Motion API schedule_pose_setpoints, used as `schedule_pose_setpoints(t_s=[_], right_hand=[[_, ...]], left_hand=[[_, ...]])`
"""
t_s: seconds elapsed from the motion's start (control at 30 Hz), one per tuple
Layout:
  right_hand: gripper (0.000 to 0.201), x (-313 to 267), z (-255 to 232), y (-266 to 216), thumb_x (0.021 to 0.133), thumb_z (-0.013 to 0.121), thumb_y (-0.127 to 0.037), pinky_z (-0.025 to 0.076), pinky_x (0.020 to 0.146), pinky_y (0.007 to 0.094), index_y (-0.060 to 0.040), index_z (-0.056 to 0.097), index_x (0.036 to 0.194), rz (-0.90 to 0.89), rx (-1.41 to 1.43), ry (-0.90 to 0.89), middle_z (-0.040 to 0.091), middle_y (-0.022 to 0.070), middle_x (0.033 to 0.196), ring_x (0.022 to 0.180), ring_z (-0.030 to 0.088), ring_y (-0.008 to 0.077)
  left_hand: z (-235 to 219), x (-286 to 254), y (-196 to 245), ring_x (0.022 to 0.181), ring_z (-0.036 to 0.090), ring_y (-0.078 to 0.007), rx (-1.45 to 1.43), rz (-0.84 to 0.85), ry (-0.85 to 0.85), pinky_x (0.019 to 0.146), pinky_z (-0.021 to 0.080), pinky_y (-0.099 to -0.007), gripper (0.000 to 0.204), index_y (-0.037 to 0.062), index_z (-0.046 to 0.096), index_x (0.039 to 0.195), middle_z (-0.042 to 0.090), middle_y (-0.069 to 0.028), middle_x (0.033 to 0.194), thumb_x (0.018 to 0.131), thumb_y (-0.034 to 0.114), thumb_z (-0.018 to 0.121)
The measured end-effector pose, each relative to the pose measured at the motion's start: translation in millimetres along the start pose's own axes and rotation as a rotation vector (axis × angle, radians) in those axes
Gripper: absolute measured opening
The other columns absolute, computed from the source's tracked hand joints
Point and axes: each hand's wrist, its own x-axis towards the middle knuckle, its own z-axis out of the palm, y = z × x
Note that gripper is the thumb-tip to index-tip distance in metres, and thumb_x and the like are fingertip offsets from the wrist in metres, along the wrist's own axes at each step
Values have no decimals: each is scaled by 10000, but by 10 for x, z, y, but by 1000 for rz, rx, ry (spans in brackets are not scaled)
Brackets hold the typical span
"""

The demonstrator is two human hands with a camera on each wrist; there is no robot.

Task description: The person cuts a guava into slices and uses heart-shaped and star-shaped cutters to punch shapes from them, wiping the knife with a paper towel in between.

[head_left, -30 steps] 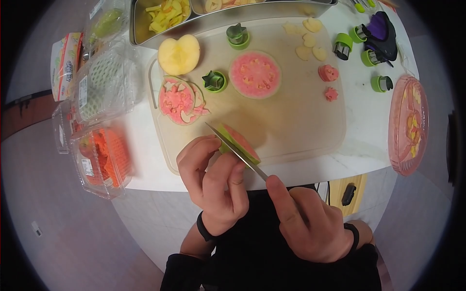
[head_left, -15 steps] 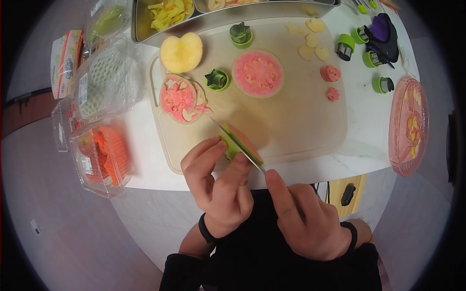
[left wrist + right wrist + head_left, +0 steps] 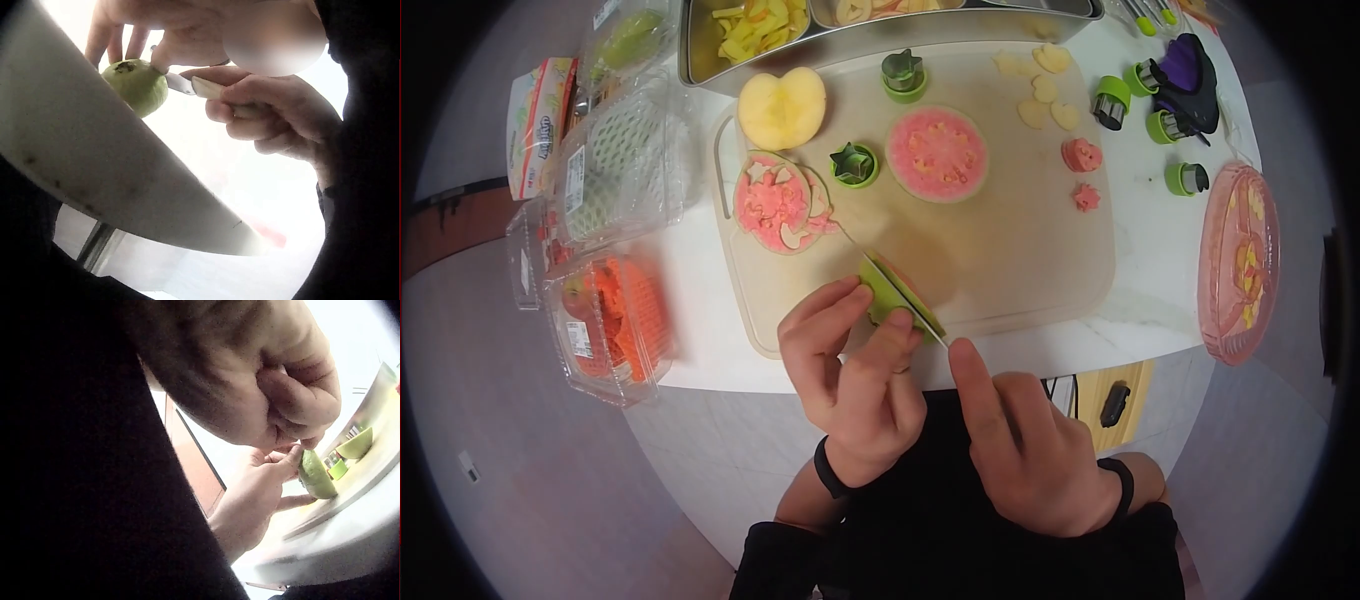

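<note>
Fingers (image 3: 878, 350) of left hand (image 3: 855, 375) grip guava (image 3: 884, 290); right hand (image 3: 1035, 455) grips knife (image 3: 203, 88), apparently partway in.

A rounded, green-skinned guava piece (image 3: 882, 290) is held by the fingertips of the left hand (image 3: 850, 385) at the near edge of the cutting board (image 3: 1010, 250). A dark, rough patch is seen on its skin in the left wrist view, and a sliver of pink flesh is shown beyond the blade. The pale-handled knife (image 3: 204, 88) is gripped in the right hand (image 3: 1035, 445), its narrow blade laid lengthwise along the guava, its tip pointed away to the left; the depth of any cut cannot be told.
</note>
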Motion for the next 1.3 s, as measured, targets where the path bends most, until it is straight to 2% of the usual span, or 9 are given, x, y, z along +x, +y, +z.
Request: schedule_pose_setpoints(t_s=[0.1, 0.4, 0.67, 0.97, 1.03, 1.07, 1.13, 1.23, 1.3], right_hand=[[689, -78, -20, -6, 754, 688, 5, 431, 475, 197, 13, 681, 1443, -2, -5, 0, 455, 6, 861, 618, 486, 71], [700, 63, 116, 42, 768, 685, -19, 435, 482, 188, 6, 666, 1468, -51, -36, 4, 435, 4, 845, 603, 479, 69], [592, -61, 150, 21, 814, 685, 21, 453, 459, 220, 138, 640, 1393, 24, 6, 54, 516, 14, 828, 603, 527, 77], [523, -97, 200, 5, 807, 691, 33, 409, 440, 209, 139, 669, 1319, -37, -95, 38, 475, 5, 799, 591, 490, 69], [471, -67, 194, -31, 826, 674, 64, 436, 452, 222, 160, 652, 1287, -36, -94, 8, 544, 57, 914, 612, 518, 90], [419, -47, 163, -54, 847, 656, 94, 469, 464, 240, 185, 634, 1255, -25, -80, -20, 620, 111, 1032, 633, 552, 113], [412, -49, 182, -73, 852, 655, 89, 467, 467, 239, 179, 637, 1254, -22, -98, -8, 613, 110, 1030, 632, 545, 112], [500, -63, 286, -63, 825, 690, 16, 395, 449, 201, 115, 679, 1315, -24, -158, 69, 444, -3, 789, 584, 464, 64], [496, -44, 288, -70, 827, 689, 12, 391, 448, 201, 110, 680, 1313, -7, -142, 64, 435, -4, 786, 582, 459, 62]], left_hand=[[-16, 28, 1, 1221, 648, -387, -15, -33, 13, 967, 628, -417, 166, 13, 684, 1103, 587, -202, 1268, 963, -76, 683], [-46, -2, -36, 1207, 654, -401, 73, 54, -1, 966, 595, -433, 134, 15, 687, 1098, 613, -210, 1255, 975, -37, 700], [3, 14, -62, 1183, 664, -406, -23, 3, 52, 993, 556, -465, 122, 12, 692, 1087, 626, -214, 1241, 971, -12, 722], [-5, -5, -76, 1134, 687, -403, 15, 39, 61, 978, 562, -453, 115, 4, 696, 1078, 636, -201, 1187, 969, -20, 721], [-18, -9, -80, 1132, 687, -398, 28, 36, 63, 978, 562, -451, 113, 2, 696, 1079, 640, -201, 1181, 971, -21, 718], [-22, -11, -82, 1131, 687, -395, 36, 36, 63, 979, 561, -451, 112, 0, 695, 1079, 643, -202, 1182, 971, -22, 717], [-24, -25, -82, 1132, 680, -392, 29, 24, 72, 960, 565, -441, 156, 9, 713, 1093, 640, -199, 1190, 946, -30, 742], [1, -37, -83, 1127, 670, -394, 12, 9, 90, 922, 571, -425, 244, 31, 748, 1117, 630, -187, 1201, 890, -45, 794], [-9, -27, -90, 1110, 677, -392, 39, 17, 86, 924, 566, -428, 240, 34, 746, 1108, 637, -184, 1197, 887, -46, 793]])
